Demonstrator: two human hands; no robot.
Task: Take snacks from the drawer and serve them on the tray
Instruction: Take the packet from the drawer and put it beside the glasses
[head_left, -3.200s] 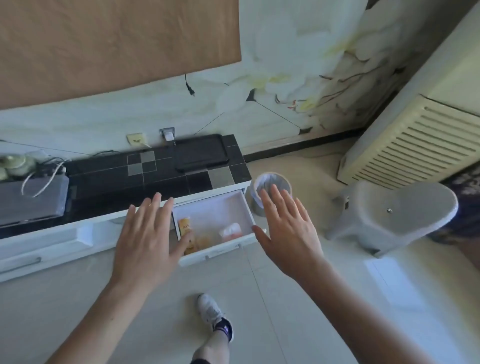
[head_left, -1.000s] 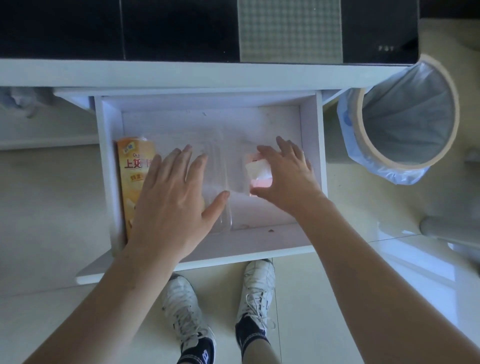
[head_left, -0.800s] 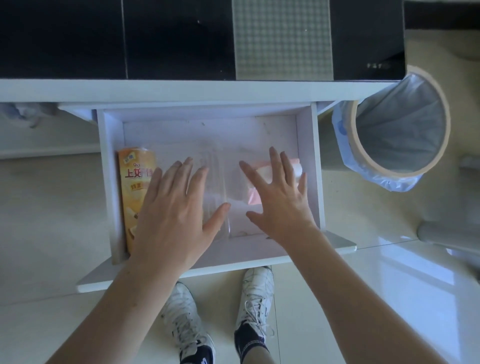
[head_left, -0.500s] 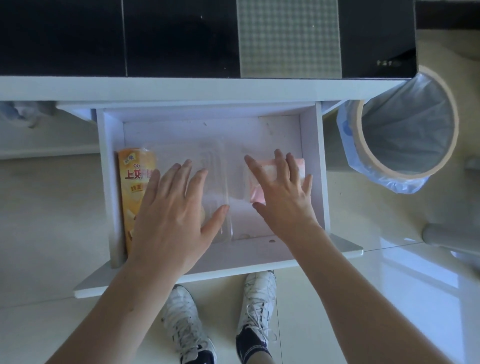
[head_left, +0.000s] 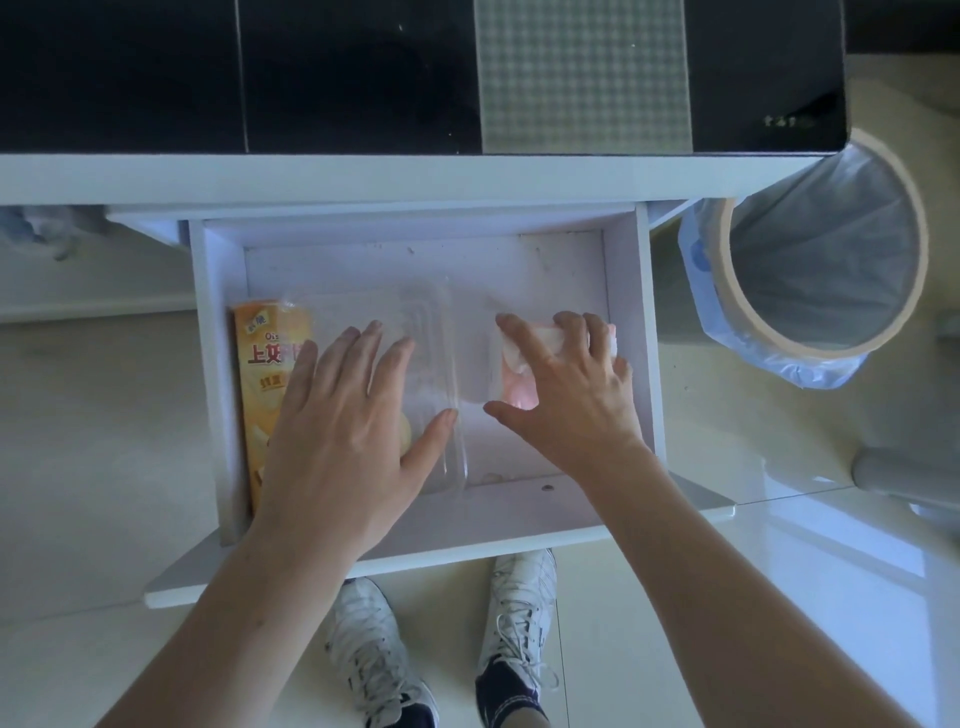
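Observation:
The white drawer (head_left: 467, 540) stands pulled out below me. An orange snack box (head_left: 265, 353) lies along its left wall. Beside it sits a clear plastic container (head_left: 431, 332). A pink and white snack packet (head_left: 514, 384) lies at the right side of the drawer. My left hand (head_left: 343, 431) is spread flat with straight fingers over the clear container and the edge of the orange box. My right hand (head_left: 571, 395) grips the pink packet, fingers curled over its far edge and thumb at its near side.
The black glossy cabinet top (head_left: 363, 78) runs above the drawer. A round waste bin (head_left: 917, 249) with a blue liner stands to the right of the drawer. My white shoes (head_left: 374, 654) are on the pale floor just under the drawer front.
I have come close and bent over the drawer. My right hand went from flat on the pink packet to curled around it. My left hand has stayed spread over the clear container.

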